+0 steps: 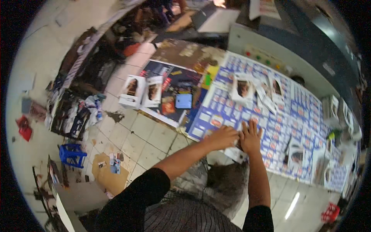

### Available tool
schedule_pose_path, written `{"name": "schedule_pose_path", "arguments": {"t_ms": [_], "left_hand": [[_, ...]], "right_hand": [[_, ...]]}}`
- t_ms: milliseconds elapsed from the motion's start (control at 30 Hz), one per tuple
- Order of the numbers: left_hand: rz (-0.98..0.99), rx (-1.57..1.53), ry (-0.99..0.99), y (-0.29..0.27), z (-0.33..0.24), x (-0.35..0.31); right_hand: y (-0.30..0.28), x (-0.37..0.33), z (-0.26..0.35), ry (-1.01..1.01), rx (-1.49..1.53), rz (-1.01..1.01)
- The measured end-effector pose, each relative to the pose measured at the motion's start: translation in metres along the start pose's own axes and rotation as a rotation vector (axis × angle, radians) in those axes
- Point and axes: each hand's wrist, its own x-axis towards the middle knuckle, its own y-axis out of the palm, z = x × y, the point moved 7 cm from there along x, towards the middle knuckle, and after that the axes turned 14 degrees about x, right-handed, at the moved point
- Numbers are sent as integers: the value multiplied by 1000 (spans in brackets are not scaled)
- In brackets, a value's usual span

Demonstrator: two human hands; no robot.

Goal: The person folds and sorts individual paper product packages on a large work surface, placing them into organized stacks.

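Observation:
At the near edge of a table covered with blue-and-white printed sheets (208,116), both my hands are side by side. My left hand (223,137) has its fingers curled in, and what they close on is hidden. Beside it my right hand (251,137) presses down flat with fingers spread. Under and between them a white paper piece (235,154) sticks out over the table's edge; part of it is covered by my hands. Farther back lie white paper bags with a printed picture, one of them a bag (243,88) left of a folded white strip (266,99).
Left of the sheets, a dark board (174,83) carries two white printed bags (153,91) and a light-blue box (183,101). More white bags (330,106) stand at the right. A grey machine panel (266,50) borders the back. A blue stool (72,155) stands on the tiled floor.

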Motion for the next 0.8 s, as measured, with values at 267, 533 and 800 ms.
{"name": "schedule_pose_path", "arguments": {"t_ms": [267, 533, 800], "left_hand": [[215, 103, 16, 0, 23, -2], [203, 81, 26, 9, 20, 6], [183, 32, -15, 8, 37, 1]], "right_hand": [[7, 6, -3, -59, 55, -61], [-37, -26, -119, 380, 5, -524], [-53, -19, -107, 207, 325, -437]]}}
